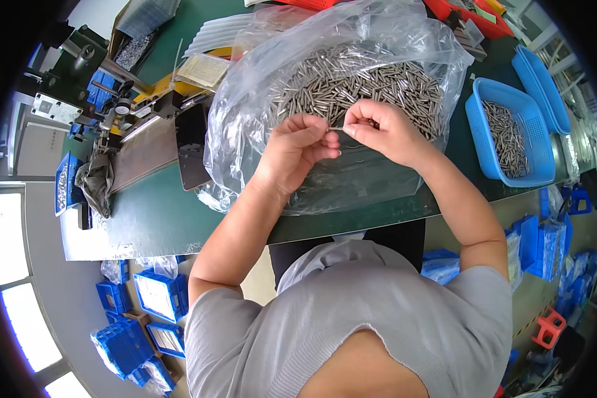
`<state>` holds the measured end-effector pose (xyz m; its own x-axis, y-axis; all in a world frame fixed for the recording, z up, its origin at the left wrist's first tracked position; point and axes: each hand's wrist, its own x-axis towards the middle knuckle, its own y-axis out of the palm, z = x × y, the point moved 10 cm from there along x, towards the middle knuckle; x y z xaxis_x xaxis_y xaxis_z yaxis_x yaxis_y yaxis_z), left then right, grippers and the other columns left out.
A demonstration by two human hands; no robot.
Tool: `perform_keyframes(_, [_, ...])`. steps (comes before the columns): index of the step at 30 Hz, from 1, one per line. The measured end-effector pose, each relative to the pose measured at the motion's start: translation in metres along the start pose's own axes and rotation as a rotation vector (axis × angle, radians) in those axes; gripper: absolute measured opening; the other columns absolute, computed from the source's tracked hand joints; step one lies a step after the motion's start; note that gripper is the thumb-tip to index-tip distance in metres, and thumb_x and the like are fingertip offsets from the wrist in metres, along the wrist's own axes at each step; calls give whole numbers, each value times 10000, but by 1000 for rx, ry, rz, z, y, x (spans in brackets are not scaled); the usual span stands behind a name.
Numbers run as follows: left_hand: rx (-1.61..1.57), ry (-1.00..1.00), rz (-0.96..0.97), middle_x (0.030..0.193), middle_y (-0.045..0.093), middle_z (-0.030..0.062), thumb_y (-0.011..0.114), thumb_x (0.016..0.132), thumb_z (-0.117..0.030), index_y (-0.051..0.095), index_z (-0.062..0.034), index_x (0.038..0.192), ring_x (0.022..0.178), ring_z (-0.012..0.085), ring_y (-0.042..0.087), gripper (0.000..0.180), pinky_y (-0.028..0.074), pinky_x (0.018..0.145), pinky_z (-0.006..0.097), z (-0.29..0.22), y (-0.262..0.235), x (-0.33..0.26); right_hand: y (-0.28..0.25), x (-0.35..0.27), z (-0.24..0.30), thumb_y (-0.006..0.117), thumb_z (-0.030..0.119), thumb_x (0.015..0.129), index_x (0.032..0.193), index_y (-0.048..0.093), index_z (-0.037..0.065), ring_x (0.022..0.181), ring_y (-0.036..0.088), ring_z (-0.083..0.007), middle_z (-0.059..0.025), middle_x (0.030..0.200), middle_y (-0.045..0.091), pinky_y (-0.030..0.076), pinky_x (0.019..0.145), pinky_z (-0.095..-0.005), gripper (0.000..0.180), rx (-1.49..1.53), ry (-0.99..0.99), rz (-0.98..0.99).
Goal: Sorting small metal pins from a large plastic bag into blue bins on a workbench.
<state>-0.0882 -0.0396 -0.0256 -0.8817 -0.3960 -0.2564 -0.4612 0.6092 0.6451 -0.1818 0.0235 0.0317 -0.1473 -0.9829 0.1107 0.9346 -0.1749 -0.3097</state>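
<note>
From my feed, centre frame: left hand (297, 147) and right hand (378, 131) both pinched shut on what looks like one thin metal pin (337, 128) over the pin-filled clear bag (245, 99); a loosened pinch could drop it among the rest.

Blue basket (484, 142) of pins beside grey cloth (96, 182).

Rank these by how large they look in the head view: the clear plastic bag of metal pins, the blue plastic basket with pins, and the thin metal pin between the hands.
1. Clear plastic bag of metal pins
2. Blue plastic basket with pins
3. Thin metal pin between the hands
</note>
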Motion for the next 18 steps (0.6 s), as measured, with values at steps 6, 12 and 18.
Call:
perform_keyframes(6, [148, 75, -48, 799, 622, 128, 547, 886, -92, 554, 13, 909, 714, 202, 621, 108, 536, 649, 305, -20, 7, -8, 4, 2, -2, 593, 99, 845, 844, 570, 11, 607, 427, -32, 44, 671, 494, 373, 549, -205, 91, 107, -5, -50])
perform_keyframes(12, [5, 62, 69, 810, 618, 117, 525, 902, -87, 554, 0, 922, 730, 182, 615, 94, 534, 671, 288, -16, 17, -6, 7, 0, -15, 553, 204, 897, 896, 575, 63, 556, 358, -5, 76, 646, 435, 291, 470, -169, 143, 377, 173, -29])
perform_keyframes(18, [37, 140, 50, 822, 623, 118, 512, 912, -93, 547, -4, 949, 741, 190, 619, 104, 535, 677, 290, -16, 18, -4, 9, -1, -21, 540, 190, 907, 913, 554, 58, 550, 326, -5, 73, 657, 417, 239, 462, -172, 134, 399, 216, -37])
